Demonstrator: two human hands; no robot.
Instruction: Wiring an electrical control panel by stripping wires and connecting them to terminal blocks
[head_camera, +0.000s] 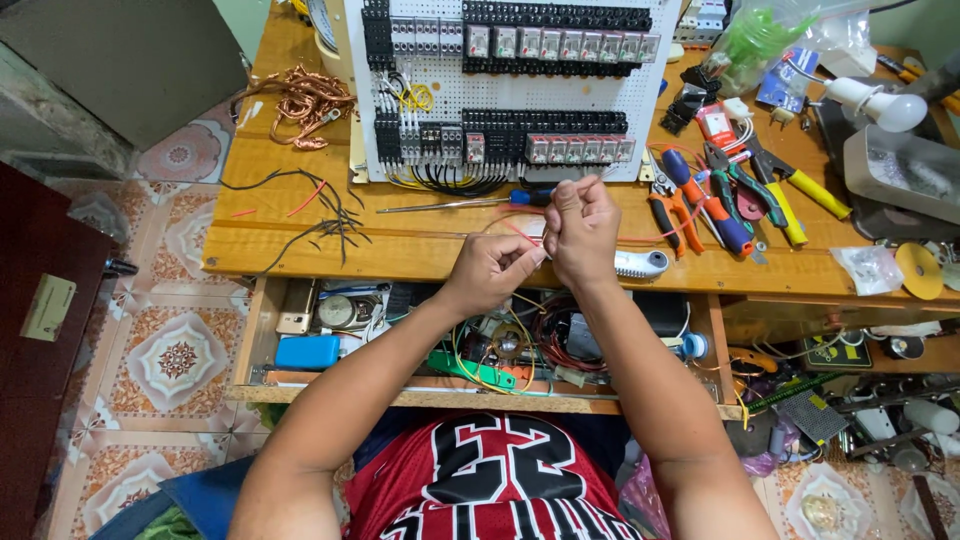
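1. we see the left hand (487, 268) over the table's (300, 250) front edge, its fingertips pressed together and pinching a thin red wire (520, 232).
2. the right hand (580, 228) sits just beside it, slightly higher, curled almost into a fist, thumb and fingers pinching the same red wire near its upper end.
3. the wire runs between the two hands, above the front middle of the table; we cannot tell how far it goes past the right hand.
4. at the back edge stands a white perforated panel (500, 90) carrying rows of black relays and terminal blocks.
5. a blue-handled screwdriver (470, 203) lies flat just in front of the panel, near the right hand.
6. toward the right edge lie pliers and cutters (720, 200) with red, blue and yellow grips.
7. near the back left corner is a tangle of bare copper wire (305, 100); loose black wire offcuts (320, 215) lie nearer the front left.
8. below the front edge an open drawer (330, 385) holds mixed parts and cables.
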